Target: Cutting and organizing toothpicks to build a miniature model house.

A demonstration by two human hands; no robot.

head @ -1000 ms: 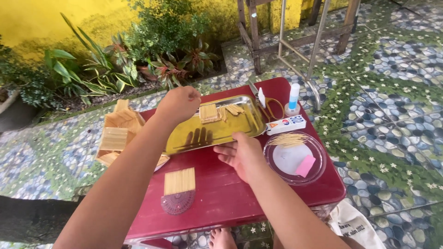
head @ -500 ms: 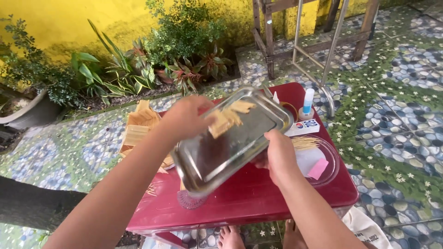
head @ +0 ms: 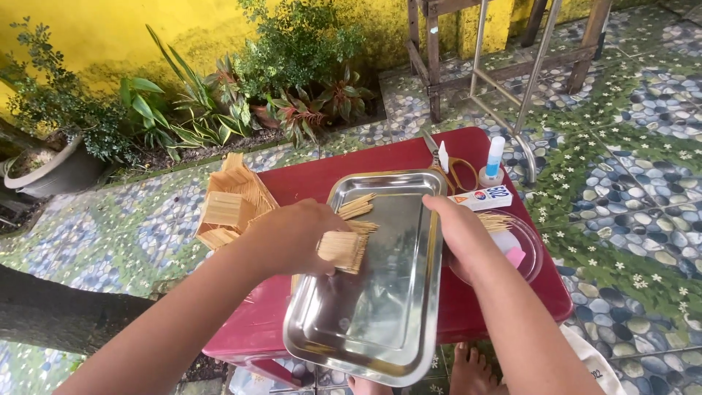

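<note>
Item: rectangular polished steel tray (head: 380,307), lying lengthwise on a small dark-red tabletop (head: 314,183), its near end jutting past the table's front edge over the tiled floor.

Left hand (head: 289,238): curled over the tray's left rim, fingers closed round a flat panel of glued pale wooden sticks (head: 342,251). The panel sits at the fingertips, just inside the tray and low over its floor; whether it touches the metal I cannot tell. Two smaller stick pieces (head: 357,208) lie in the tray just beyond it.

Right hand (head: 461,234): clasped on the tray's right rim, thumb inside, fingers hidden beneath the edge.

Nearby: stack of finished stick panels (head: 230,208) at the table's left edge, just beside the left wrist; orange-handled scissors (head: 450,164), small glue bottle with blue cap (head: 493,161) and a flat white carton (head: 479,197) at the far right; clear round plastic lid (head: 523,252) holding loose sticks and a pink slip, just beside the right hand. Bare feet (head: 468,366) show below the table.

Risks, as judged: the tray overhangs, so a slackened right grip could tip it forward and slide the pieces out. The stick panel looks fragile; a tight pinch could crack its joints. The left forearm passes close to the stack and could nudge it off the edge.
</note>
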